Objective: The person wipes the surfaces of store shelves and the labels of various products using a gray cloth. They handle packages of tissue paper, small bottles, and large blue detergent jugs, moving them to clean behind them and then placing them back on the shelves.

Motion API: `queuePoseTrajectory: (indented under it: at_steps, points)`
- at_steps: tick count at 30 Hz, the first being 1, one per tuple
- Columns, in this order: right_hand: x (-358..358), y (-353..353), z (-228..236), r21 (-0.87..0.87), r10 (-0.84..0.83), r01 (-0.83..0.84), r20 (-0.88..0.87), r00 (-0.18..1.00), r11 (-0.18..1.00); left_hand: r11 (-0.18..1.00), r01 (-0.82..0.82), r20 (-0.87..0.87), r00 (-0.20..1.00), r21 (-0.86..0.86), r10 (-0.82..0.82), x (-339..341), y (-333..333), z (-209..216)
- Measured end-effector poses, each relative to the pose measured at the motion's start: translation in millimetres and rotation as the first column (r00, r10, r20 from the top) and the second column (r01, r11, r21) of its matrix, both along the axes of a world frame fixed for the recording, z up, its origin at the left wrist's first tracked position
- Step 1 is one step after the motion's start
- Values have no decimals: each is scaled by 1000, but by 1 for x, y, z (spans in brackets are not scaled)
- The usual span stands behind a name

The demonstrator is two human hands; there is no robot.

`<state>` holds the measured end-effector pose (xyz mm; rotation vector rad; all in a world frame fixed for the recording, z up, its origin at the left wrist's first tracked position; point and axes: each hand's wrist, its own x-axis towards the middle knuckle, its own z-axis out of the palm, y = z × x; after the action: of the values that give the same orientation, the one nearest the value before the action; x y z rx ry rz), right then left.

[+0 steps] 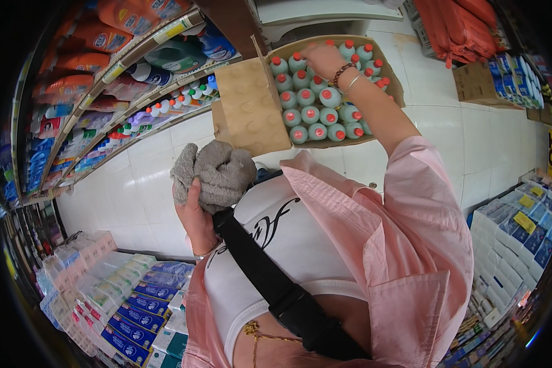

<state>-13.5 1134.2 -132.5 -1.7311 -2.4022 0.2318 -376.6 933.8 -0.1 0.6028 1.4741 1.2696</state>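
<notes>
My left hand [194,216] is raised near my chest and grips a bunched grey cloth [218,173]. My right hand [323,59] reaches down into an open cardboard box [251,107] on the floor. The box is packed with several pale green bottles with red caps [316,113]. The fingers of that hand close around the top of one bottle near the far side of the box. Bracelets sit on that wrist, and a pink sleeve covers the upper arm.
Shelves [122,67] at the left carry detergent bottles and pouches. Stacked packets [129,300] lie at lower left and more at right [527,227]. A second cardboard box [475,83] and red sacks [457,27] stand at upper right. White floor tiles [448,129] lie between.
</notes>
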Motion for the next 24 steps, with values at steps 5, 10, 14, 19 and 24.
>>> queuePoseTrajectory:
  at_steps: [5, 10, 14, 19, 24]
  points:
    - [56, 2, 8, 82, -56, 70, -164, 985, 994, 1000, -5, -25, 1000, -4, 5, -3, -2, 0]
    - [71, -8, 12, -12, -66, 65, -303, 951, 998, 1000, 11, -22, 1000, -10, -12, -2, 3, -3]
    - [48, -20, 7, -20, 37, -42, -209, 977, 999, 995, 97, -28, 995, 11, -97, -2, 12, -10]
    - [59, -38, 10, -96, -97, 72, -284, 954, 993, 994, 112, -8, 994, 13, -112, 4, 16, -7]
    - [129, -70, -16, -201, -497, 466, -146, 855, 862, 996, 84, -25, 996, -6, -84, 3, 10, -8]
